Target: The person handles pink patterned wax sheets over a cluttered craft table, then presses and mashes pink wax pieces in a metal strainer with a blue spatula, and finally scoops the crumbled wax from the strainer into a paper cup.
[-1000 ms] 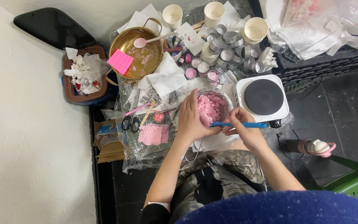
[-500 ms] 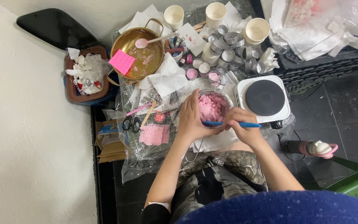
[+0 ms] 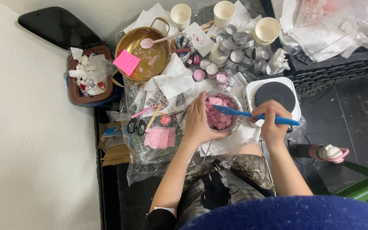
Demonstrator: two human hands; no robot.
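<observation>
Both forearms are bare from well above the wrist down to the left hand [image 3: 199,123] and the right hand [image 3: 271,124], and no ring, watch or bracelet shows on either. Near the left elbow, at the lower edge of the view, a dark sleeve ends in a thin pale band, perhaps a cuff or an under-layer; the picture is too small there to tell. The lap is covered by trousers in a mottled camouflage pattern of olive, tan and dark patches. Along the bottom edge, closest to the camera, a blurred rounded mass of deep blue fabric fills the foreground.
</observation>
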